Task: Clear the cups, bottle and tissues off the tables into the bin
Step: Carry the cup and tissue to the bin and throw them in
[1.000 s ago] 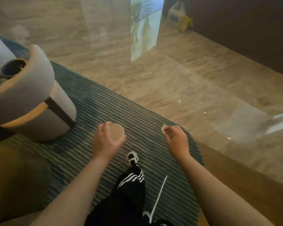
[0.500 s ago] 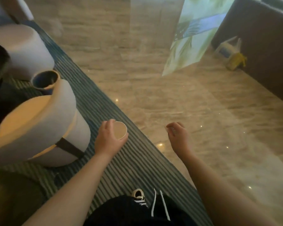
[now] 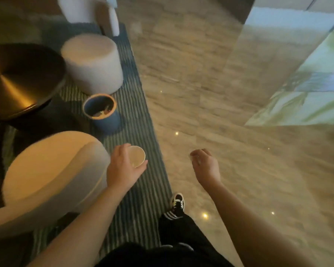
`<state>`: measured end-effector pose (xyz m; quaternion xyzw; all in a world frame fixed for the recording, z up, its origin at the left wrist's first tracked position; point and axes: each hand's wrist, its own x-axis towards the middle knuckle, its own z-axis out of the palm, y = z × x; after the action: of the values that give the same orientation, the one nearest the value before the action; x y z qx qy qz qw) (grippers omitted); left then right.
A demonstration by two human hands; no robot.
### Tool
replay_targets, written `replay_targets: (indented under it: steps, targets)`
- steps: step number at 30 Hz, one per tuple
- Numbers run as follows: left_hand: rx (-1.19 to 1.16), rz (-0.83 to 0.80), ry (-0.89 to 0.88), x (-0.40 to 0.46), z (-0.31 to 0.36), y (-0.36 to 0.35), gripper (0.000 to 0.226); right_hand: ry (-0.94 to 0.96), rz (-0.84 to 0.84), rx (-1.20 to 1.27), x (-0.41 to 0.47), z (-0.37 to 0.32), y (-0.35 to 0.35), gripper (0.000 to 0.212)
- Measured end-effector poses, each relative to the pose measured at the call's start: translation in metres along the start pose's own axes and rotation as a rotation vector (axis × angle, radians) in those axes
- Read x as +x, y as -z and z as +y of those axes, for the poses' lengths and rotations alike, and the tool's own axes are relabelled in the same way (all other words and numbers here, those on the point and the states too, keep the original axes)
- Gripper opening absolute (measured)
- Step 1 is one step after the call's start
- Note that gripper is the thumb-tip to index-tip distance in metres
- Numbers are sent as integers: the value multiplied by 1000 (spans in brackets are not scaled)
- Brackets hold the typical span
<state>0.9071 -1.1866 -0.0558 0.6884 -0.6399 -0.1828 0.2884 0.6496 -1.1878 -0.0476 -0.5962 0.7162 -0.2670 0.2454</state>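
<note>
Short of the blue bin (image 3: 102,112), which stands on the striped rug between stool and armchair, the left hand (image 3: 121,168) grips a paper cup (image 3: 137,156) upright, evidently for dropping in. Further right, the right hand (image 3: 205,165) is curled; whether it pinches anything cannot be determined.

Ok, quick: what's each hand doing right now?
Left hand: holding a paper cup.
Right hand: fingers curled; whether it holds anything cannot be told.

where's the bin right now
In the head view the bin stands on the striped rug, left of centre, between the round stool and the armchair.
</note>
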Motion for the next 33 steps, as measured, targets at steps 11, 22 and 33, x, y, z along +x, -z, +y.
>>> replay_targets:
  steps: [11, 22, 33]
  targets:
    - [71, 191, 339, 212, 6, -33, 65, 207, -192, 12, 306, -53, -8, 16]
    - [50, 386, 641, 409, -66, -63, 70, 444, -525, -86, 550, -145, -131, 17]
    - [-55, 496, 953, 544, -105, -37, 71, 654, -731, -131, 705, -269, -234, 15]
